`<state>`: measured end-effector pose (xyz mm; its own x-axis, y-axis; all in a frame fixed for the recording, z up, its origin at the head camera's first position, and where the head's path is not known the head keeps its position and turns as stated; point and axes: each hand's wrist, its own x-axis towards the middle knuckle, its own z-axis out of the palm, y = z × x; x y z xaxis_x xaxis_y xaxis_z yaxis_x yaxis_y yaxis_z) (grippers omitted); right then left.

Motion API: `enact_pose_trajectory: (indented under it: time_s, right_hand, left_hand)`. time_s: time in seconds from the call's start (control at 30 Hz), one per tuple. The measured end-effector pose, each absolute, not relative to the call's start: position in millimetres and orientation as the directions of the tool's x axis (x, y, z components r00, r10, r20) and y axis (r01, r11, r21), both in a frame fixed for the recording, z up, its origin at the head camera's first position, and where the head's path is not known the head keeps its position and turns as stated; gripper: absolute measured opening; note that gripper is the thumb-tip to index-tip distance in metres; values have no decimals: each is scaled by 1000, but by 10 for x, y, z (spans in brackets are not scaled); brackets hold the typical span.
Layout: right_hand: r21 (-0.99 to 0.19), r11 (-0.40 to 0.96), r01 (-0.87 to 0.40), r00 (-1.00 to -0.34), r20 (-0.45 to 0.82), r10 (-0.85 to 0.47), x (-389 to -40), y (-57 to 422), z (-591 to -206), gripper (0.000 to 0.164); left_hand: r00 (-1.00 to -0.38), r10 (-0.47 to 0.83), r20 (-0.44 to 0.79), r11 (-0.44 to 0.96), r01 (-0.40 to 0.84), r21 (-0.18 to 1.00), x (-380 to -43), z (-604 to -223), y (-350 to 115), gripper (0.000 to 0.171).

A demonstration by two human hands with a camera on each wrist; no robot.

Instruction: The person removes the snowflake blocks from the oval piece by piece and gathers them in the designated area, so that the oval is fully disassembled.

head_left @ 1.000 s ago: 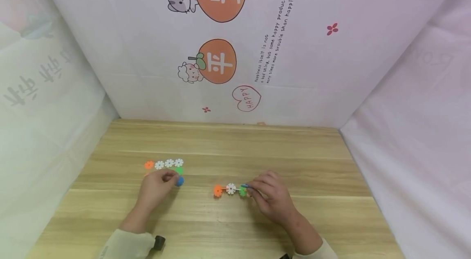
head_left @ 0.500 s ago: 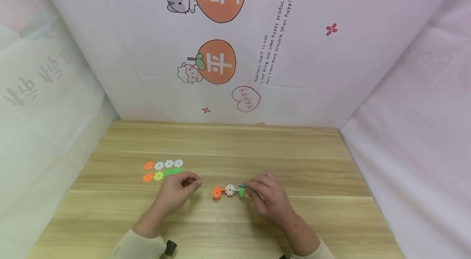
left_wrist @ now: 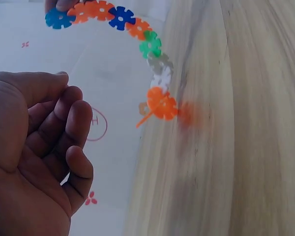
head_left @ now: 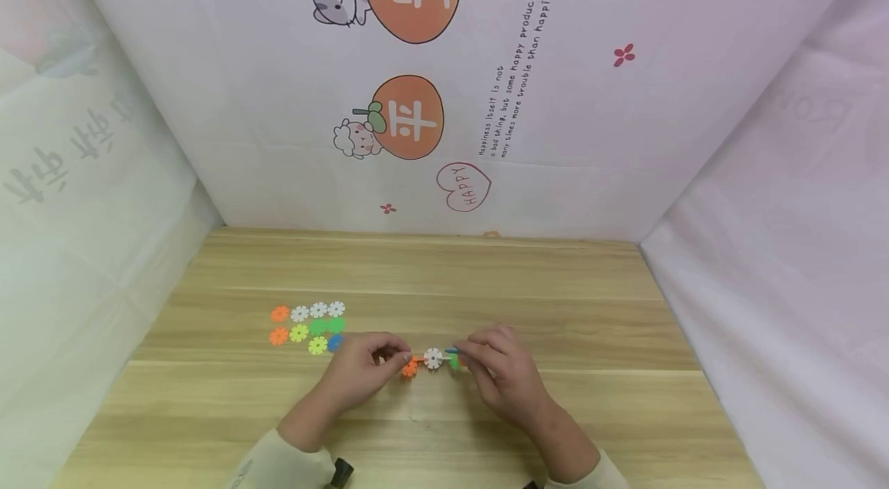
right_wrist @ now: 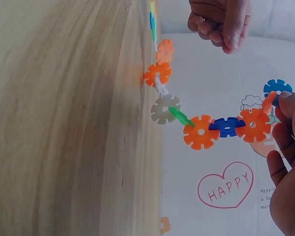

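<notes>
My right hand [head_left: 505, 373] pinches a blue notched plastic disc [right_wrist: 275, 88] between thumb and fingertips. This disc ends a chain of interlocking snowflake discs [right_wrist: 201, 132] in orange, dark blue, green and white. The chain curves down from the hand, and its orange end [left_wrist: 162, 103] is close to the wooden tabletop. My left hand [head_left: 368, 369] is beside that orange end in the head view. Its fingers are loosely curled, and the left wrist view shows nothing held in them. In the head view the right fingers hide part of the chain.
Several loose discs lie in rows on the table at the left, among them a white disc [head_left: 299, 313], a yellow disc [head_left: 317, 345] and a blue disc [head_left: 335, 342] partly behind the left hand. Printed cloth [head_left: 556, 188] stands behind the table and at both sides.
My left hand has moved right, from the loose blue disc to the orange end of the chain, uncovering more of the loose discs. The right hand keeps its pinch and has barely moved.
</notes>
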<state>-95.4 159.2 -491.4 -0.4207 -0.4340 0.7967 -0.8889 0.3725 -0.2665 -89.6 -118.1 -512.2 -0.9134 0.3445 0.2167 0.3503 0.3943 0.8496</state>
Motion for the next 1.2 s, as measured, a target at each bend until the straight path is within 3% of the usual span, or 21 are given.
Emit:
enact_pose_trajectory:
  time_s: [0.2,0.43,0.77,1.0,1.2]
  right_hand:
    - [-262,375,-889,-419,797,-436,-958,1569,-4908,15]
    - [-247,366,-897,-400,806,-436,-971,1537,-4917,13]
    - [-230,333,-915,-368,815,-448,-985,1510,-4912,8]
    - [-240,324,-915,-376,795,-476,-976,1501,-4915,18]
    - [-250,313,-916,-379,797,-471,-970,1489,-4914,7]
  left_hand:
    - [-907,345,244,382,373,846,-894,-5060,-1081,5]
    - [-883,370,289,340,418,842,-878,-4989,-993,12]
    - [-850,392,353,305,482,822,-860,-4966,-932,9]
    - [-815,415,403,277,536,798,-865,-4975,-914,6]
    - [-797,426,429,249,559,791,-865,-4984,-906,13]
